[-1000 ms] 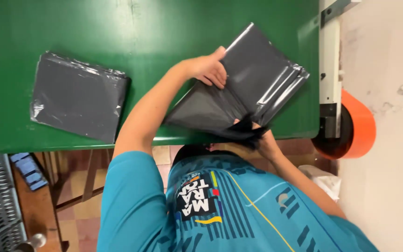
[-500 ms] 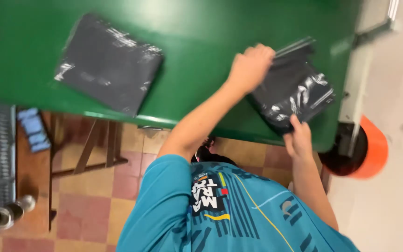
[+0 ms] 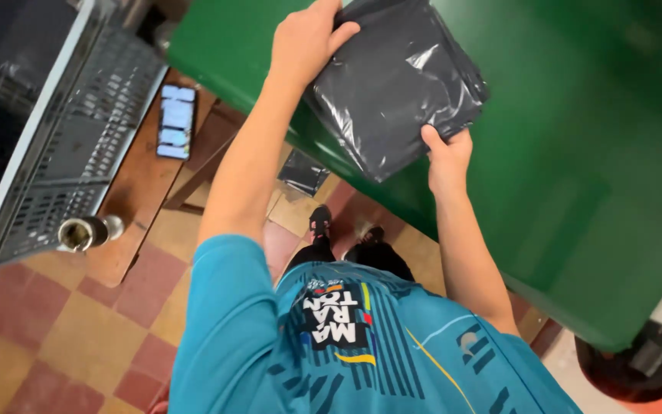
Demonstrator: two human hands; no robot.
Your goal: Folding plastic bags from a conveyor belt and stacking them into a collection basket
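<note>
While both hands are gripping it, left hand point(image 3: 309, 38) on the top corner, right hand point(image 3: 446, 157) pinching the lower edge, the folded dark grey plastic mailer bag point(image 3: 396, 84) is lying packed on the green surface point(image 3: 576, 153), near its edge; not set aside yet

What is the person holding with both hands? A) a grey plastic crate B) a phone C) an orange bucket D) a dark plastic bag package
D: the left hand and right hand grip opposite edges of the dark plastic package over the green table.
</note>
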